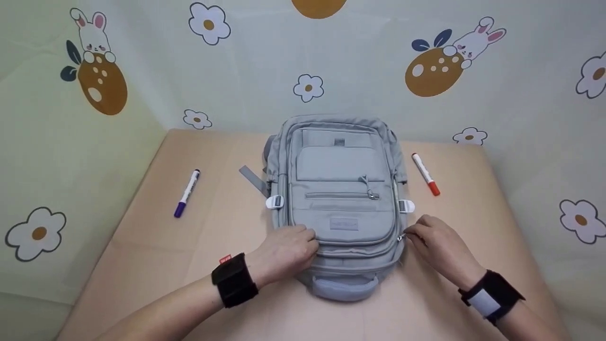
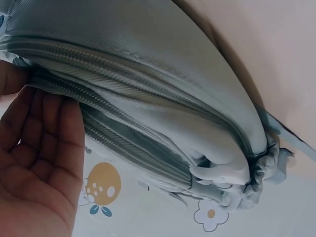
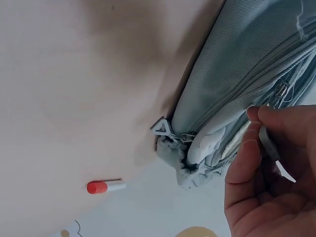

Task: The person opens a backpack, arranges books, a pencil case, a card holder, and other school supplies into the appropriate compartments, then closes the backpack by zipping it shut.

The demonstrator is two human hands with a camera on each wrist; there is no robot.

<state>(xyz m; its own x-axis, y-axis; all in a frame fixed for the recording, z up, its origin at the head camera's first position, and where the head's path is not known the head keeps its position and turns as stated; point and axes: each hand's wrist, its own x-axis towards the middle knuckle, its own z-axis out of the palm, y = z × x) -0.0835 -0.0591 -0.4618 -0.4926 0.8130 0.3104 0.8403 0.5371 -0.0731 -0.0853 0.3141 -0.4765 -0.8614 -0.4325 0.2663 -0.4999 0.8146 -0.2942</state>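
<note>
A grey backpack [image 1: 345, 163] lies on its back, its top handle [image 1: 345, 290] toward me. My left hand [image 1: 286, 251] pinches the fabric edge along a zipper at the bag's near left. The left wrist view shows the zipper's toothed edges [image 2: 133, 155] spread apart there, beyond the fingers. At the near right side, my right hand [image 1: 438, 244] pinches a zipper pull [image 3: 268, 143] between thumb and fingers. The metal slider [image 3: 281, 89] shows just past the fingertips in the right wrist view. A second triangular pull [image 3: 162, 127] hangs farther along the side.
A white marker with a purple cap [image 1: 187, 193] lies left of the bag. A red-capped marker [image 1: 426, 174] lies to its right. The table [image 1: 142, 265] meets a patterned curtain [image 1: 255, 61] at the back and sides. A loose strap [image 1: 253, 180] sticks out left.
</note>
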